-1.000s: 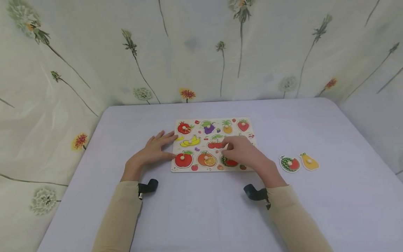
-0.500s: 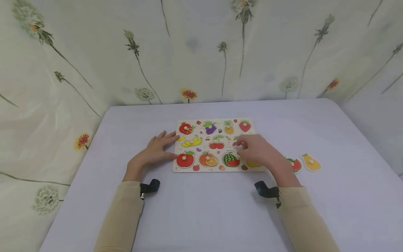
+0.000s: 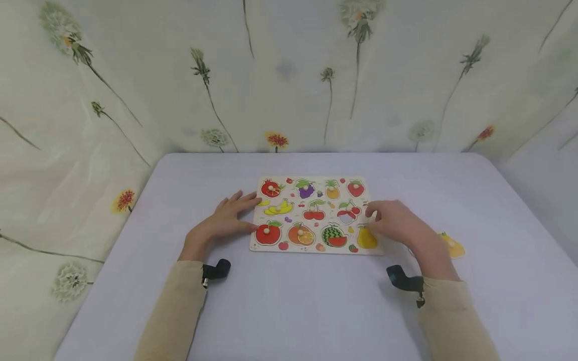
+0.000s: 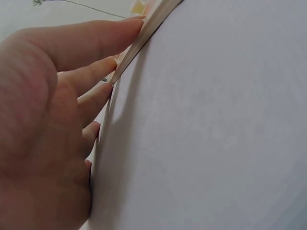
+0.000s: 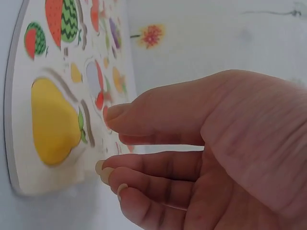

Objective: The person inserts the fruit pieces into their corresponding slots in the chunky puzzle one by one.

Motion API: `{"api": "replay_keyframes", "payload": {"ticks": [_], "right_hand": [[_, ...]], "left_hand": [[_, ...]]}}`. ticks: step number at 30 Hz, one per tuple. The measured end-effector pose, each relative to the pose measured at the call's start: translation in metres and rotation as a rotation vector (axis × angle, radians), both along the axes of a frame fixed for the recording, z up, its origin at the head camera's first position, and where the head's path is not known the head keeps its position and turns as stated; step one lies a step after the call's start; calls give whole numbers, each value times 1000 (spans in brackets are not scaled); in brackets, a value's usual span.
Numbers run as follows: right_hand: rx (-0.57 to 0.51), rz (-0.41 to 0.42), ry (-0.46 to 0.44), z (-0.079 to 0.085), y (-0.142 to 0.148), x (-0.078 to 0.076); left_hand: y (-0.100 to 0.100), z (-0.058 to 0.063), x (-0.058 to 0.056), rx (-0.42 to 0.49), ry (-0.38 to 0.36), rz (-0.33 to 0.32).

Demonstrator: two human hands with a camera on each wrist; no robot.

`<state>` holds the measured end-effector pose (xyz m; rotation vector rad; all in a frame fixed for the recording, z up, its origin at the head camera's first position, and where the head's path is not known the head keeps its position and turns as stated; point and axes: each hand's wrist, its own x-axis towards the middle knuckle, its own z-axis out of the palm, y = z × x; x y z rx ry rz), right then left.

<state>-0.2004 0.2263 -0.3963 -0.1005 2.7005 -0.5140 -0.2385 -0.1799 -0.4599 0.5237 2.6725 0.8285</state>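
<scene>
A fruit puzzle board (image 3: 292, 220) lies flat, most of its fruit pieces bearing small round knobs. My left hand (image 3: 226, 218) touches the board's left edge with thumb and fingers spread; the left wrist view shows the fingertips along that wooden edge. At the right edge, my right hand (image 3: 397, 220) hovers by the pear recess (image 3: 367, 237), thumb and fingers slightly bent and holding nothing. The pear recess and watermelon recess (image 3: 334, 235) show printed pictures without knobs. A loose pear piece (image 3: 455, 247) is partly behind the right wrist, which hides nearly all of the loose watermelon piece.
The board rests on a table with a pale cloth (image 3: 307, 311). Behind and at the left hangs a curtain (image 3: 289, 100) with dandelion prints. A dark wrist camera mount sits at each sleeve cuff.
My right hand has moved right, from over the cherries and watermelon recess to the board's right edge, and now covers most of the loose watermelon piece. My left hand stays at the left edge.
</scene>
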Motion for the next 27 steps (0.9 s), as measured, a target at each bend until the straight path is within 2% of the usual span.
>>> {"api": "replay_keyframes", "payload": {"ticks": [5,10,15,21,27], "right_hand": [[26,8,-15,-6,22,8],[77,16,-105,0,41,16],[98,26,-127,9,51,16],[96,29,-182,11,58,18],[93,-17,-173,12,72,18]], "left_hand": [[0,-4,0,-4,-3,-12],[1,-5,3,-12,-13,-17],[-1,-4,3,-3,0,-6],[0,-4,1,7,0,-2],[3,-4,-1,-2,-8,-1]]}}
